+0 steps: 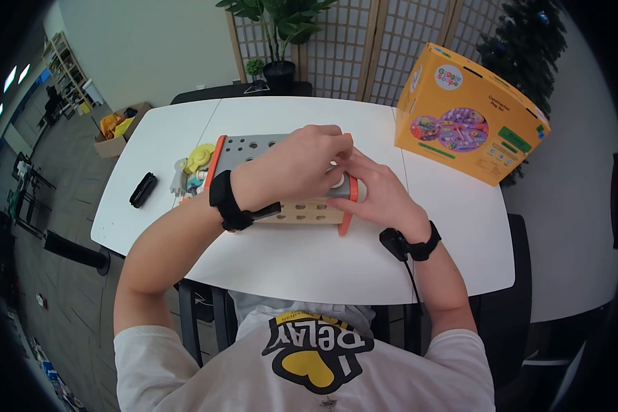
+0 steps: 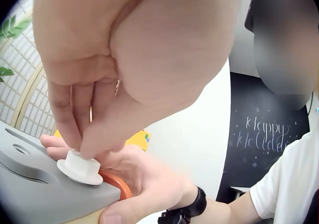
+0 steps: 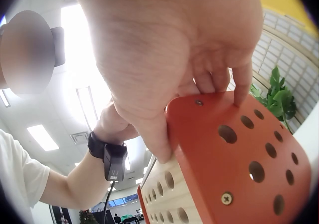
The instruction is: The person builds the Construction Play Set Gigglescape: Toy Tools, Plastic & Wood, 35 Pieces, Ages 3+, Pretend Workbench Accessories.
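Note:
A toy workbench with a grey perforated top [image 1: 237, 147], orange end panels [image 3: 244, 154] and a wooden side [image 3: 172, 184] stands on the white table. My left hand [image 1: 295, 165] reaches over its right end, and in the left wrist view the fingertips of that hand [image 2: 129, 54] pinch a white flanged plastic piece [image 2: 79, 168] at the grey top's corner. My right hand [image 1: 384, 196] grips the right end of the workbench; in the right wrist view this hand [image 3: 174, 59] has its thumb against the wooden side and fingers over the orange panel's edge.
Yellow and other coloured toy parts [image 1: 199, 158] lie at the workbench's left. A black case [image 1: 143, 190] is on the table's left side. The orange-yellow box [image 1: 470, 113] stands at the back right, and a potted plant [image 1: 279, 72] is behind the table.

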### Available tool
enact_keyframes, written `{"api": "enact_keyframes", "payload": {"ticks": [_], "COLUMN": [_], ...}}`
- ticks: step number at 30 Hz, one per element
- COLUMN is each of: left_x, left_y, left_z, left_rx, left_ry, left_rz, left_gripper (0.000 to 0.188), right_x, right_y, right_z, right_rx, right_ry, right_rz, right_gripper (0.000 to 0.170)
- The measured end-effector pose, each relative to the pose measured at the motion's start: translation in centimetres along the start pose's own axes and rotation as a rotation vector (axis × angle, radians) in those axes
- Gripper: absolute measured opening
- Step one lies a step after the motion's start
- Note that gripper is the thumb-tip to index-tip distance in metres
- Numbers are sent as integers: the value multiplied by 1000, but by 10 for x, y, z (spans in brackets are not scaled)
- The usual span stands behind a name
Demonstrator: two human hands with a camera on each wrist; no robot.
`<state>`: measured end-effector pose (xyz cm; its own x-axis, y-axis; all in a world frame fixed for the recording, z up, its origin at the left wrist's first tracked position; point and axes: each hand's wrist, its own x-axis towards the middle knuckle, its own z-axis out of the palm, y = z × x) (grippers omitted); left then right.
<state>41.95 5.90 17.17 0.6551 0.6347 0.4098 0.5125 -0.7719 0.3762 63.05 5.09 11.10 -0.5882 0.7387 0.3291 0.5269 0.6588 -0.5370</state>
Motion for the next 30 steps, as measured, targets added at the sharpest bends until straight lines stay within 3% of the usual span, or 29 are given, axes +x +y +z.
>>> {"api": "enact_keyframes", "payload": {"ticks": [6,12,15,18,21,30], "left_x": [4,-3,-4,-3,0,-9], "left_y": [5,-4,-6,-3,9,-2], "left_z": [4,1,1,3,-1,7], "left_rx": [231,17,-99,65,175,196], "left_ry": [-278,-181,-175,11,-160,-256], "left_rz": [-208,62,16,18,-168,106], "left_gripper": [17,16,17,15,14,18], "right_x": [-2,-1,-1,-1,-2,-2], "right_y": [12,5,7,12,11,11], "right_z": [9,4,4,7,8,7], "right_rx": [-92,-29,-23,-69,-99,-104], "right_ry": [55,26,-8,0,40,51], "right_rz": [-67,-15,9,-23,-54,-75], "right_gripper": [71,70,70,73,75,75]}}
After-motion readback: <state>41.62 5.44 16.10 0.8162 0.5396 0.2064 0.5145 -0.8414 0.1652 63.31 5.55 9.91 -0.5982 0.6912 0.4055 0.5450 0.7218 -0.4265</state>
